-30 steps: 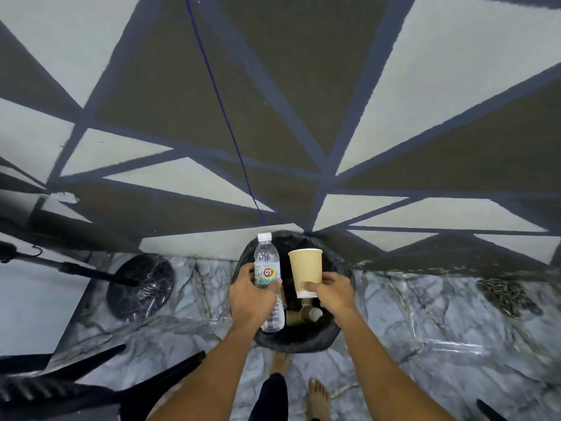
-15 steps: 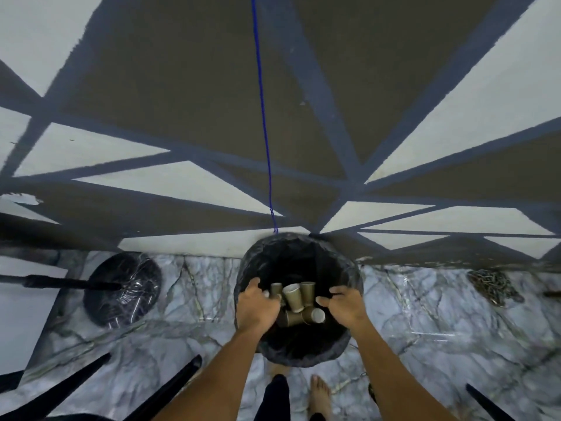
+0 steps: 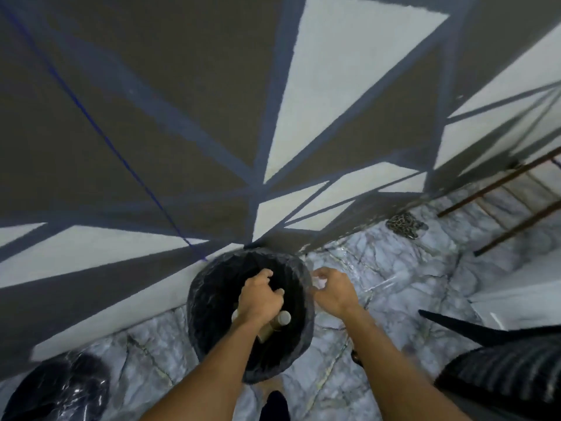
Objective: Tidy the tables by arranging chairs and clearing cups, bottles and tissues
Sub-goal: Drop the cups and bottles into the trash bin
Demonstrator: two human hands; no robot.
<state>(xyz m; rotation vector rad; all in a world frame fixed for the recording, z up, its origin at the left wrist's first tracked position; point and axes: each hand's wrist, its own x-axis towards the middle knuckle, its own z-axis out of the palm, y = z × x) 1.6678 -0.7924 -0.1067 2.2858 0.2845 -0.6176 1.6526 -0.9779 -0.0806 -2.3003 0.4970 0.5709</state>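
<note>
A black bag-lined bin [image 3: 209,299] stands on the marble floor against the painted wall. Brown paper cups [image 3: 280,319] lie inside it, partly hidden by my left forearm. My left hand [image 3: 262,296] hovers over the bin's mouth with loosely curled fingers and nothing in them. My right hand [image 3: 332,291] is just past the bin's right rim, its fingers closed around a small pale crumpled thing that looks like a tissue [image 3: 318,282]. The image is blurred there. No bottle is visible.
A black chair [image 3: 501,378] stands close at the lower right. A round black plastic-wrapped base [image 3: 60,387] sits at the lower left. A chain pile [image 3: 405,224] and a wooden rack [image 3: 513,202] lie by the right wall. A blue cord [image 3: 121,153] runs down the wall.
The bottle and the paper cup left my hands and went into the bin. My view swung left to right; my right hand moved off the bin to its right side.
</note>
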